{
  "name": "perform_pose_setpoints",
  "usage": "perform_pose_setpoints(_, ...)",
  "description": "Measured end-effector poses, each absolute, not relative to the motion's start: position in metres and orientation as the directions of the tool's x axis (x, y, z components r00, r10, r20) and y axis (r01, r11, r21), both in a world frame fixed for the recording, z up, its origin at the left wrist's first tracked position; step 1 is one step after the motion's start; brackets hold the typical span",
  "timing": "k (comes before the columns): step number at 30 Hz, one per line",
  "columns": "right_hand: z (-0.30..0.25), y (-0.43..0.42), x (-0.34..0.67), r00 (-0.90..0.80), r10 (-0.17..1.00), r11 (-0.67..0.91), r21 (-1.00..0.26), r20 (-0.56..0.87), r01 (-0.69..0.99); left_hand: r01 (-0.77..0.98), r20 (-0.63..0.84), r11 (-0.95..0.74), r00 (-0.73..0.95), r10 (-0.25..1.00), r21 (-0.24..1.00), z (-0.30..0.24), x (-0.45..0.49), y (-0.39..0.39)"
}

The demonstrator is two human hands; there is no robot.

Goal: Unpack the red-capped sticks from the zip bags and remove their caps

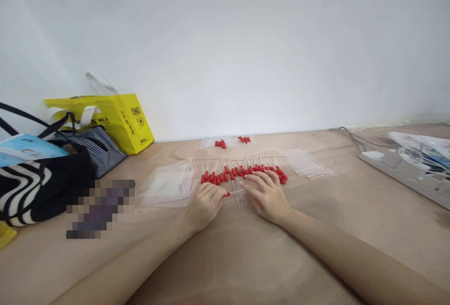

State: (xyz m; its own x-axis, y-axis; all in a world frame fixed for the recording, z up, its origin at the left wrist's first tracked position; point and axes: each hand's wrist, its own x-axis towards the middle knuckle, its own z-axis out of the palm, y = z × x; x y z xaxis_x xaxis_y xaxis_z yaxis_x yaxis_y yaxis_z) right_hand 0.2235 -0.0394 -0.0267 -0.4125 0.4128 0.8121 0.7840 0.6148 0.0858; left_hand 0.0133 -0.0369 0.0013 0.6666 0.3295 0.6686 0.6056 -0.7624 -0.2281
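Note:
A glass dropper [236, 192] with a red rubber bulb lies level between my two hands. My left hand [206, 204] pinches it at the bulb end. The other end of the tube runs to the fingers of my right hand [269, 197], which are bent around it; the tip is hidden there. Just beyond my hands is a row of droppers [241, 171], red bulbs toward me and clear tubes pointing away. Several loose clear tubes [241, 202] without bulbs lie under and beside the held dropper.
Clear zip bags lie in a left stack [168, 183] and a right stack [309, 163]. Farther back are bagged red-bulb droppers [220, 144]. A yellow bag [137, 126], a black bag [59, 178] and a blurred dark object [101, 209] are left; a power strip [393, 169] is right.

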Motion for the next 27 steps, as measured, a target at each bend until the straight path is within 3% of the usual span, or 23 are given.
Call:
perform_pose_setpoints(7, -0.028, -0.035, 0.217, -0.499, 0.374, 0.625, 0.185, 0.781, 0.758, 0.524, 0.672, -0.784, 0.715, 0.193, -0.333, -0.007, 0.024, -0.036)
perform_pose_setpoints(16, -0.035, -0.03, 0.218, -0.496, 0.361, 0.688, 0.134, 0.79, 0.713, 0.634, 0.693, -0.728, 0.648, 0.316, -0.26, -0.01, 0.022, -0.031)
perform_pose_setpoints(27, -0.034, -0.029, 0.213, -0.474, 0.398, 0.687, 0.088, 0.785, 0.722, 0.616, 0.682, -0.742, 0.664, 0.307, -0.266, -0.007, 0.025, -0.033)
